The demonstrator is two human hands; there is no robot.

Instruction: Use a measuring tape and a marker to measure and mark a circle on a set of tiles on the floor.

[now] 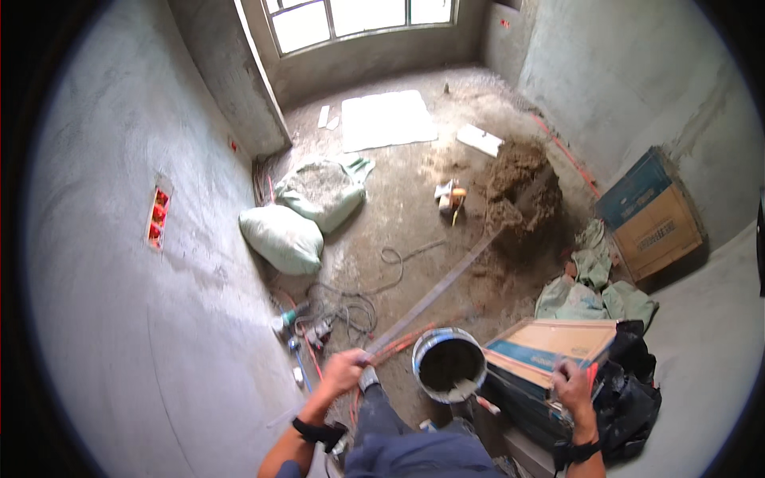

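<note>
My left hand [345, 371] is closed round the near end of a long, pale, straight bar [434, 297]. The bar slants away to the right, and its far end meets a mound of wet sand or mortar [522, 191]. My right hand [572, 387] is curled over the edge of a flat cardboard box [558, 336] printed blue and tan. A bit of red shows beside its fingers, but what they hold is unclear. Between my hands stands a bucket [415, 362] of grey mix, with a trowel [464, 389] resting at its near rim.
Two pale green sacks [280, 239] sit by the left wall, one open. Cables [351, 307] and power tools [319, 333] lie on the floor. Another cardboard box [657, 231] leans at the right wall above crumpled sacks [570, 299]. Black plastic [629, 390] lies beside my right arm.
</note>
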